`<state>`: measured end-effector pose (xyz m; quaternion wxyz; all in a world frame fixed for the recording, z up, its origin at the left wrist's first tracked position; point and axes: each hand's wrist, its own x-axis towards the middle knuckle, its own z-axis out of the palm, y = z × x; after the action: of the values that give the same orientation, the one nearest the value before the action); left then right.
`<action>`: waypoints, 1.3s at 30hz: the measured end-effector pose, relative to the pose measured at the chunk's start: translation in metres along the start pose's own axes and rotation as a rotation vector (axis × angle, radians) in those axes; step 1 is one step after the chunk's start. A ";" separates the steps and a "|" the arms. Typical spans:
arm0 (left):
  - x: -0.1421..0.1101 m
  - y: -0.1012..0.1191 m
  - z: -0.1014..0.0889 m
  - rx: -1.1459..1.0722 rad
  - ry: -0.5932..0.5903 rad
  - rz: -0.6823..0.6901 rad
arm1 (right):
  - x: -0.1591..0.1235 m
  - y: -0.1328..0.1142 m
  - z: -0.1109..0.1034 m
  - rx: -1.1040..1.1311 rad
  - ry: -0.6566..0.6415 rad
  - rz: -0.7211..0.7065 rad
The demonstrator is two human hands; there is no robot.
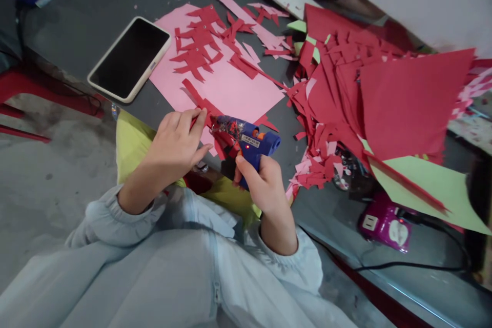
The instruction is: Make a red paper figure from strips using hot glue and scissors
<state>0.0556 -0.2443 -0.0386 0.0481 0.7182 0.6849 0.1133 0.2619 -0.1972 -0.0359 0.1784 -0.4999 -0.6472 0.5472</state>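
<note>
Holding one glue gun [249,138]

On the table [73,25]: phone [129,59] left, paper heap [334,82] right, sheet [240,89] between (cut pieces [200,40] on it).

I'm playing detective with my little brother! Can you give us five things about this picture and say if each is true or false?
1. The right hand holds a blue glue gun. True.
2. The phone is on the floor. False: the phone lies on the dark table.
3. Red cut-out shapes lie on the pink paper. True.
4. The box with sockets is yellow. False: the box is purple.
5. A black cord runs to that box. True.
</note>
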 end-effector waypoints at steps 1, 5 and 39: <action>0.000 0.000 0.000 0.002 0.001 0.000 | 0.000 -0.001 0.000 -0.006 -0.006 -0.007; -0.001 0.000 0.000 -0.014 0.015 -0.007 | 0.002 0.000 0.001 0.019 0.013 -0.014; 0.004 0.006 -0.006 0.044 -0.030 -0.019 | -0.001 0.009 0.007 0.550 0.156 -0.061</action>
<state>0.0600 -0.2408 -0.0308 0.0437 0.7142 0.6932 0.0868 0.2612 -0.2026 -0.0454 0.3731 -0.4536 -0.4734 0.6565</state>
